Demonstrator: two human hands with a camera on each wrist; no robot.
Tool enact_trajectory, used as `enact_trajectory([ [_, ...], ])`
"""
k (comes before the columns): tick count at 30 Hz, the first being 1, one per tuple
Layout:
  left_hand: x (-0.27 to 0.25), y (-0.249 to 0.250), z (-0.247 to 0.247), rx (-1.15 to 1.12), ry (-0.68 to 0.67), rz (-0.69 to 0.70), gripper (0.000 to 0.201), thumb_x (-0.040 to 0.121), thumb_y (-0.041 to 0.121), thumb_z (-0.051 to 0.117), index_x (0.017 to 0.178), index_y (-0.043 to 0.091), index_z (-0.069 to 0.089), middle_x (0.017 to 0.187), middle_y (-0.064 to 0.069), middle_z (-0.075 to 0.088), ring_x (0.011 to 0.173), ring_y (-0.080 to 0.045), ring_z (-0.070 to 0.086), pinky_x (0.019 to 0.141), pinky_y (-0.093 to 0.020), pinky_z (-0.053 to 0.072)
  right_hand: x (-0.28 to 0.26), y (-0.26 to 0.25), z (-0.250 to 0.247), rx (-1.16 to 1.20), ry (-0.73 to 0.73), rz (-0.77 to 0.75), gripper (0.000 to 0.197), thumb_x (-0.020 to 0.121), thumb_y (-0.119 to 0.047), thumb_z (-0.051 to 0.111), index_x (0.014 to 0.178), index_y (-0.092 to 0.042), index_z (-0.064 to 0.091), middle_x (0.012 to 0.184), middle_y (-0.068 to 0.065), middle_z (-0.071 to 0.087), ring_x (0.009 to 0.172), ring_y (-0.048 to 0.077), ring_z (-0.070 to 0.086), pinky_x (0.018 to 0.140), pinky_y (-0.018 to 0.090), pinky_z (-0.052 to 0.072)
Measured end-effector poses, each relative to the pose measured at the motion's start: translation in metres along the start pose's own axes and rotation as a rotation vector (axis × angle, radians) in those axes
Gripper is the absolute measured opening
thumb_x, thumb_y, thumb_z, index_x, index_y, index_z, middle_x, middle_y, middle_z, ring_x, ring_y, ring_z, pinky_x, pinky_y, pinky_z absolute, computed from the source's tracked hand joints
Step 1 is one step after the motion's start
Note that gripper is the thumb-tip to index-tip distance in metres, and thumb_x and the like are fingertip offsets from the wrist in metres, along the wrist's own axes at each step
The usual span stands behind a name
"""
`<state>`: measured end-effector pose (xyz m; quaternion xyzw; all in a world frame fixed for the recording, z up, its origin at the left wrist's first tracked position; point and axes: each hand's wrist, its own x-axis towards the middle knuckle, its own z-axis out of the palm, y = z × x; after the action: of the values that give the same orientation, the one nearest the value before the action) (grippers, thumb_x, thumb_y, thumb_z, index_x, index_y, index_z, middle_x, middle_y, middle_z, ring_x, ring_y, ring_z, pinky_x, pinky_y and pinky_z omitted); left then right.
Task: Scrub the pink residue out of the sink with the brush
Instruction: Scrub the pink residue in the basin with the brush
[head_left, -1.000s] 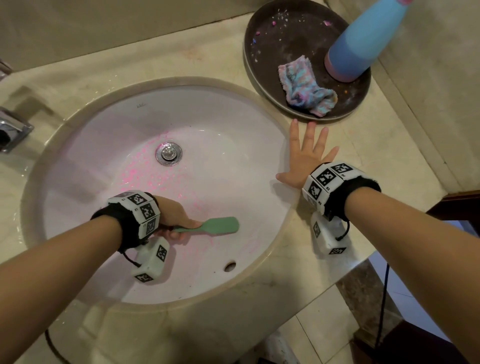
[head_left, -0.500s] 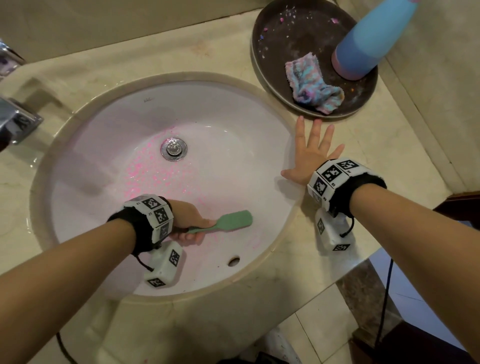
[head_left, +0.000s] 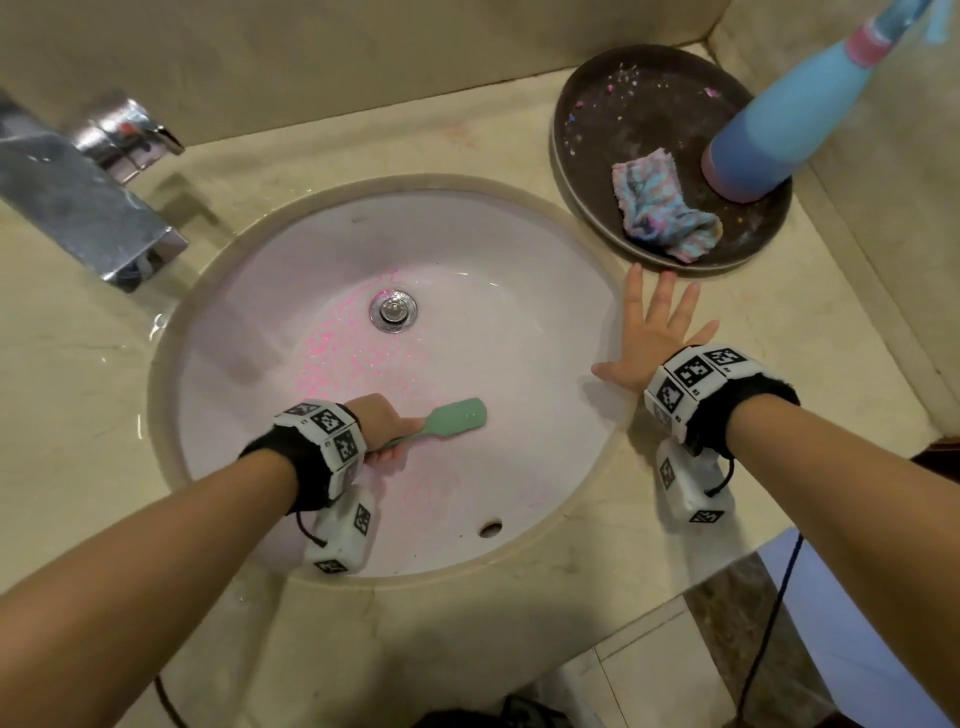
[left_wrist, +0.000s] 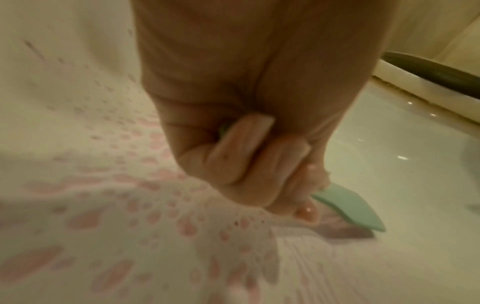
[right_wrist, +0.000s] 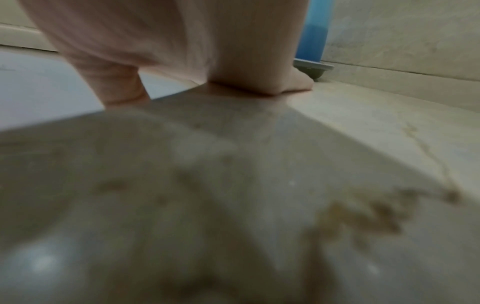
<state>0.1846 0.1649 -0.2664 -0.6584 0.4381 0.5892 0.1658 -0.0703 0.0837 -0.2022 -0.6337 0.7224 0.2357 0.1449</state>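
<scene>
Left hand (head_left: 387, 421) fisted round green plastic brush (head_left: 457, 417), seemingly touching speckled sink (head_left: 519, 332); right hand (head_left: 652, 338) splayed flat, marble counter (head_left: 810, 332).

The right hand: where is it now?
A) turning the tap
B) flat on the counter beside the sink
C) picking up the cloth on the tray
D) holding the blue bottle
B: the right hand lies with straight, spread fingers on the counter, between the sink and the tray.

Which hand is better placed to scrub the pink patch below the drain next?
Left. The left hand already grips the green brush inside the sink, right beside the pink residue. The right hand lies flat on the counter, outside the basin, holding nothing.
</scene>
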Motion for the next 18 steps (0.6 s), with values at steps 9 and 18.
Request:
enact_trajectory([
  [9,-0.047,-0.002,-0.047,-0.088,0.311,0.036,0.058,0.096,0.046,0.039,0.052,0.011,0.054,0.028,0.005,0.043,0.023,-0.007,0.037,0.037,-0.017,0.030,0.000,0.001,-0.006,-0.041,-0.069,-0.012,0.120,0.077,-0.046,0.069,0.143,-0.022,-0.029,0.151,0.013,-0.029,0.139,0.041,-0.022,0.107,0.065,0.002],
  [18,-0.111,-0.042,-0.060,-0.201,0.599,0.042,0.061,0.100,0.040,0.031,0.052,0.012,0.056,0.038,0.003,0.045,0.036,-0.014,0.041,0.044,-0.020,0.031,0.006,-0.005,-0.065,-0.297,-0.204,-0.113,0.097,0.072,-0.059,0.067,0.144,-0.010,0.026,0.145,0.015,0.035,0.131,0.034,0.039,0.108,0.043,0.034],
])
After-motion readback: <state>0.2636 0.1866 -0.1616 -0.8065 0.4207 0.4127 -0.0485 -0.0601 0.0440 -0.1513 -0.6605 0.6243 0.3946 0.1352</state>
